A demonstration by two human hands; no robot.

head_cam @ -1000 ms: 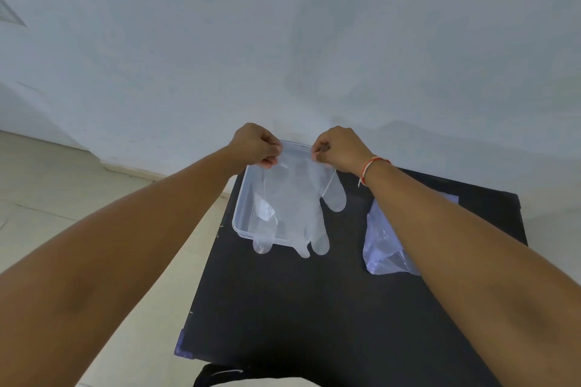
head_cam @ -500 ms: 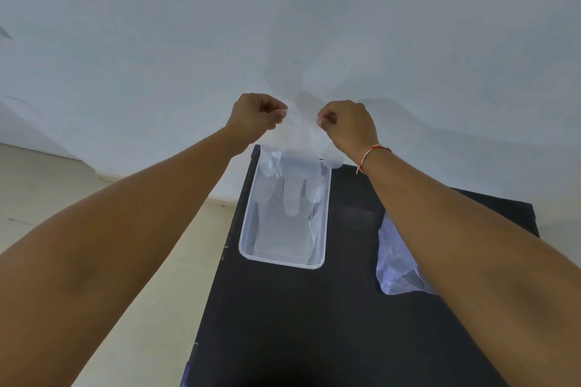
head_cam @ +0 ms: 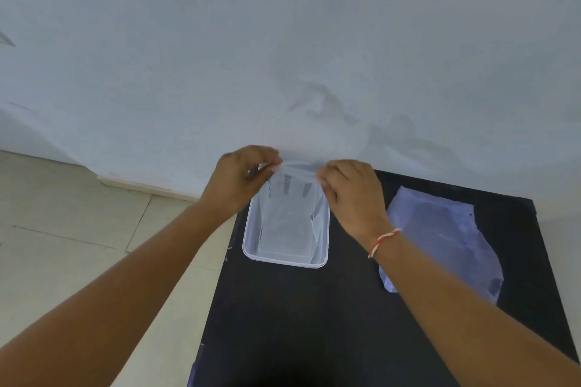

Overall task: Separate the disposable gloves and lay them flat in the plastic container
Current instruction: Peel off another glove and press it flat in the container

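Note:
A clear plastic container (head_cam: 253,256) stands on the black table (head_cam: 314,324) near its far left corner. A thin transparent disposable glove (head_cam: 290,217) hangs down into the container, its cuff stretched between my hands at the far rim. My left hand (head_cam: 242,179) pinches the left end of the cuff. My right hand (head_cam: 355,195) pinches the right end. The glove's fingers lie low in the container, faint through the plastic. A pile of further clear gloves (head_cam: 440,239) lies to the right on the table, partly hidden by my right forearm.
A pale wall rises just behind the table's far edge. Light floor tiles (head_cam: 78,229) lie to the left, beyond the table's left edge. A red and white thread is tied around my right wrist (head_cam: 383,242).
Both hands have come down from above the container to its far rim, and the glove has dropped with them into the container. The view has tilted down a little.

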